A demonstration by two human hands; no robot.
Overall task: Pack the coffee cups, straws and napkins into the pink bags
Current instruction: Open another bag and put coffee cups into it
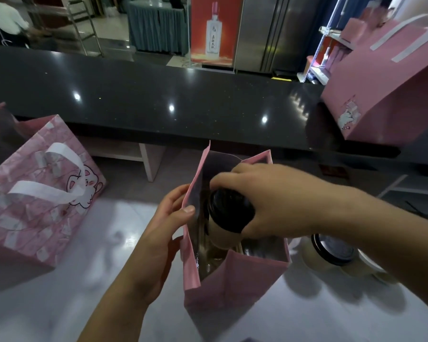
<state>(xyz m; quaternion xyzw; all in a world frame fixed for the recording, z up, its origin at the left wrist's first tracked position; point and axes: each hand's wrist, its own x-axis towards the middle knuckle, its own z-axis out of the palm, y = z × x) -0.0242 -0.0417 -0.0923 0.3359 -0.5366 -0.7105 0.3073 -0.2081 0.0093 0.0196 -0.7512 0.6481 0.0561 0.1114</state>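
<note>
A narrow pink paper bag point(232, 285) stands open on the white counter in front of me. My left hand point(168, 223) pinches its left wall near the rim, thumb inside. My right hand point(269, 198) grips a coffee cup point(226, 225) by its black lid, tilted, with its pale body down inside the bag's mouth. More cups with black lids point(331, 253) stand just right of the bag, partly hidden by my right forearm.
A wide pink bag with a cat print and white handles point(35, 193) stands at the left. Another pink bag point(386, 90) sits on the raised black counter point(158, 99) at the right. A person stands far back at the left.
</note>
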